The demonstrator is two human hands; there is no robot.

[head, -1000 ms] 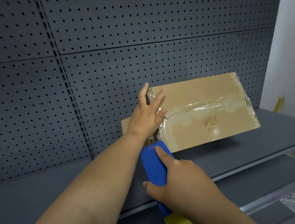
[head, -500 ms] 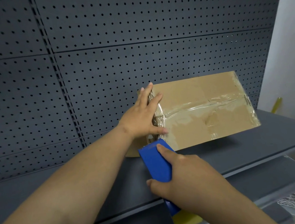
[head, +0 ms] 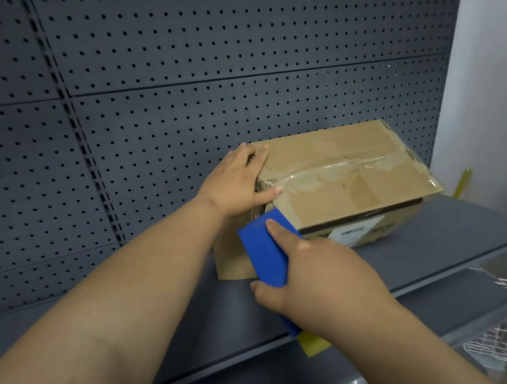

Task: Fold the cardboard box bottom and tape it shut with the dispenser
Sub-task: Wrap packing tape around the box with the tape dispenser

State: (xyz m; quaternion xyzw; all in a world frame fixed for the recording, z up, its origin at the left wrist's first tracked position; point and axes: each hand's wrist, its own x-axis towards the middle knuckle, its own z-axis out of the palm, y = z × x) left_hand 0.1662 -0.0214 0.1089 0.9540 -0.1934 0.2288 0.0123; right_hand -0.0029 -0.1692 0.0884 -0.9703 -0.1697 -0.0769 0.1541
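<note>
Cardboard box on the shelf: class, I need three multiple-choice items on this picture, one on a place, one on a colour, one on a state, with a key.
1. Where does the left hand rest?
A. on the left end of the cardboard box
B. on the wire basket
C. flat on the shelf

2. What colour is the tape dispenser in the right hand?
A. red
B. blue
C. green

3. How is the seam on the box's upper face?
A. uncovered
B. stapled
C. covered with clear tape

Key: 1 A, the palm presses the box's left end. 2 B, its body is plainly blue. 3 C, a glossy strip runs along the seam.

Taped cardboard box on shelf, blue dispenser at its corner.
</note>
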